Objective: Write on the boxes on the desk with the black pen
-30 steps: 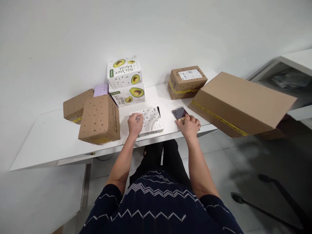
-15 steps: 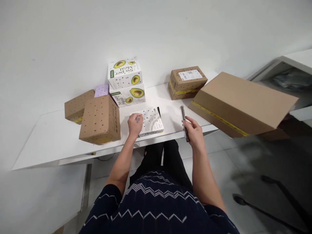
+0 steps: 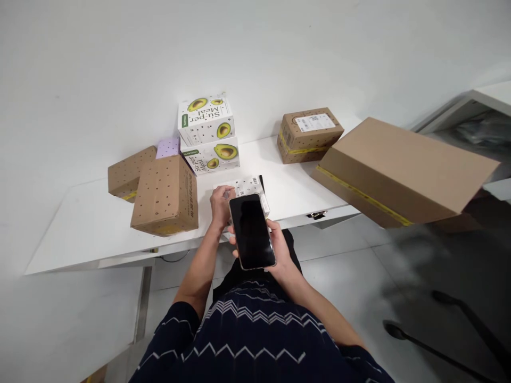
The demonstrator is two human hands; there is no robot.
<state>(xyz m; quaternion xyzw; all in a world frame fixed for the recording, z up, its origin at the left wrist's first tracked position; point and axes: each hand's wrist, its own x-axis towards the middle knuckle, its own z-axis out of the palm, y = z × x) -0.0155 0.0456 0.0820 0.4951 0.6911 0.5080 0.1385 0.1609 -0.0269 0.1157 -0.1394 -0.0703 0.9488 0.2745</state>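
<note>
A smartphone with a dark screen facing up is gripped by my right hand, whose fingers wrap round its edges in front of my body. Beneath and behind the phone lies a white speckled box at the table's front edge, partly covered by it. My left hand rests at that box's left side with its fingers curled; whatever they hold, if anything, is hidden.
On the white table stand two stacked avocado-print boxes, a purple box, brown cartons at the left, a labelled carton and a large carton at the right.
My right hand has brought the phone leftward, from the right of the white box to in front of it, and turned its screen up. My left hand has barely moved.
</note>
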